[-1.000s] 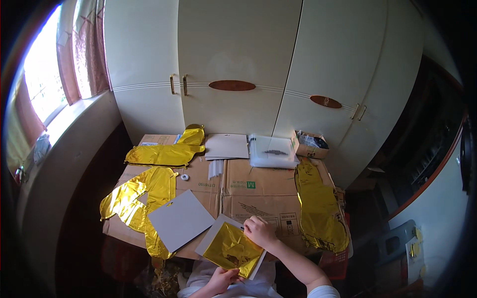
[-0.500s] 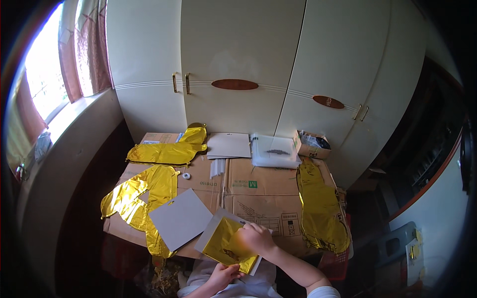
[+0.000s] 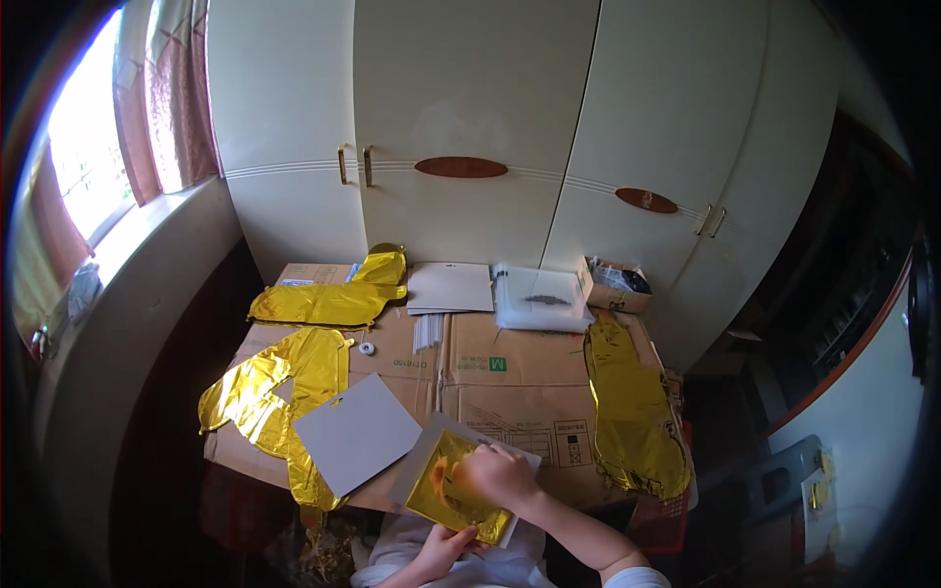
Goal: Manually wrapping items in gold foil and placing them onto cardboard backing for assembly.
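Two hands are at the folded gold foil balloon (image 3: 427, 495), which lies on a pale grey card (image 3: 409, 461) at the near edge of the flattened cardboard (image 3: 515, 400), partly over the lap. We see the left hand (image 3: 444, 551) pinching the near corner, its thumb on top of the foil. The right hand (image 3: 498, 477) is over the foil's right part; it is blurred and its fingertips are hidden, so we cannot tell whether it grips anything or merely presses.

We judge the foil to be very light and limp, with a slick, shiny face that could slide on the card under a loose touch. It should crease readily, and a sharp tug or a fingernail might tear it. The card looks stiffer, so we would carry the pair by the card's margin, and hold the foil itself at a folded edge, thumb above and fingers below, rather than by the middle of its face.

To the left we have a loose grey card (image 3: 358, 436) with a slot near one corner, flat and easy to lift by its rim, touching an unfolded gold balloon (image 3: 319, 367). Another unfolded balloon (image 3: 637, 421) lies along the right side; we would gather it with a broad, gentle hold.
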The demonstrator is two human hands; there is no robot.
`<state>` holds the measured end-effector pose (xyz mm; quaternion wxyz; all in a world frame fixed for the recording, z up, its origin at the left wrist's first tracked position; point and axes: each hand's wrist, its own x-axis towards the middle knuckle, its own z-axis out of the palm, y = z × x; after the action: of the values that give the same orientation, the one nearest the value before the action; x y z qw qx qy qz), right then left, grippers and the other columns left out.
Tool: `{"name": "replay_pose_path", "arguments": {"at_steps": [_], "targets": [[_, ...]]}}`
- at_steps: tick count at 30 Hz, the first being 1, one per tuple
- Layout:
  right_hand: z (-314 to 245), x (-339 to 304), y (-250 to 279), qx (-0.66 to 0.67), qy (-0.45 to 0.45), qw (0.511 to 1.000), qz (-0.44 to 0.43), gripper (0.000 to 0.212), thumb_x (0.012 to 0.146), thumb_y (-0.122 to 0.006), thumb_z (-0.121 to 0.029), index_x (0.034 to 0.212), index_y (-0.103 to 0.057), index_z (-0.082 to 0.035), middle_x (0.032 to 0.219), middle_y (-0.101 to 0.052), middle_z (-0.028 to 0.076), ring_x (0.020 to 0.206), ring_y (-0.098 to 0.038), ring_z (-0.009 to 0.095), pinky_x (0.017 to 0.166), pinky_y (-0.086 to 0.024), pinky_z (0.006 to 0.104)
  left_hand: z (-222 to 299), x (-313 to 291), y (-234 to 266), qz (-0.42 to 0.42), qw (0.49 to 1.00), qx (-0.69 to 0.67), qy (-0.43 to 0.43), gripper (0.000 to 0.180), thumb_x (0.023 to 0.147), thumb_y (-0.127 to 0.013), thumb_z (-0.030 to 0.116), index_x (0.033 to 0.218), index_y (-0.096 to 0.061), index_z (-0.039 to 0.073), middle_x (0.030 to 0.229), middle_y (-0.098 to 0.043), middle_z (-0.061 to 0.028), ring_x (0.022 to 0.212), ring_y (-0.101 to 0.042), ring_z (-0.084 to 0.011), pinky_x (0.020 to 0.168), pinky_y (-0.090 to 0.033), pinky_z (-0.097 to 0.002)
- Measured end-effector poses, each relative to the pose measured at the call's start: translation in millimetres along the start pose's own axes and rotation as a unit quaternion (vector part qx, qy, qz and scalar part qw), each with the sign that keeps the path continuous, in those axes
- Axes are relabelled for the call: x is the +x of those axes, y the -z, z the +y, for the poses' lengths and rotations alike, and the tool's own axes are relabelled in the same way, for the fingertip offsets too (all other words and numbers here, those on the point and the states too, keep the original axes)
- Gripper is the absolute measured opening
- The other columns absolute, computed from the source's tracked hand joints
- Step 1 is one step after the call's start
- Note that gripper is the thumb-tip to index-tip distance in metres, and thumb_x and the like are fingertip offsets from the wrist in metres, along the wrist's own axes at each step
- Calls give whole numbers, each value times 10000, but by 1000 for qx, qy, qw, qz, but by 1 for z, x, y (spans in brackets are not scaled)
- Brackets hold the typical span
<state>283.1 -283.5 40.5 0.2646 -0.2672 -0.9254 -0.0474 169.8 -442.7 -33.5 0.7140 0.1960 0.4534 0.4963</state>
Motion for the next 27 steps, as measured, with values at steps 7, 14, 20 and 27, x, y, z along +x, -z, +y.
{"name": "replay_pose_path", "arguments": {"at_steps": [7, 14, 20, 27], "targets": [[-25, -3, 9, 15, 25, 999, -25, 63, 776, -635, -133, 834, -610, -126, 775, -559, 3, 731, -631, 165, 575, -539, 301, 16, 3, -5, 9, 1000, -2, -27, 231, 1004, -535, 108, 1133, -584, -77, 1011, -683, -129, 823, -706, -194, 725, -568, -267], [-39, -10, 10, 44, 59, 997, -29, 74, 782, -617, -145, 819, -561, -115, 778, -533, 16, 738, -626, 159, 555, -542, 291, 8, -4, -6, 30, 999, -41, 4, 237, 1015, -523, 120, 1115, -586, -85, 1003, -679, -138, 856, -706, -198, 731, -561, -259], [-54, -22, 7, 69, 83, 993, -47, 63, 778, -615, -138, 795, -557, -121, 773, -535, 11, 733, -623, 155, 572, -541, 282, -34, -12, 11, 16, 986, -159, 38, 231, 1019, -502, 101, 1168, -549, -70, 1069, -659, -156, 932, -683, -265, 769, -552, -304], [-54, -30, 5, 73, 57, 994, -61, 47, 782, -607, -134, 791, -562, -124, 763, -551, 17, 735, -630, 163, 592, -544, 291, -32, -25, 29, -26, 983, -177, 45, 261, 1008, -526, 103, 1207, -536, -66, 1114, -666, -167, 1025, -681, -271, 792, -556, -311]]}}
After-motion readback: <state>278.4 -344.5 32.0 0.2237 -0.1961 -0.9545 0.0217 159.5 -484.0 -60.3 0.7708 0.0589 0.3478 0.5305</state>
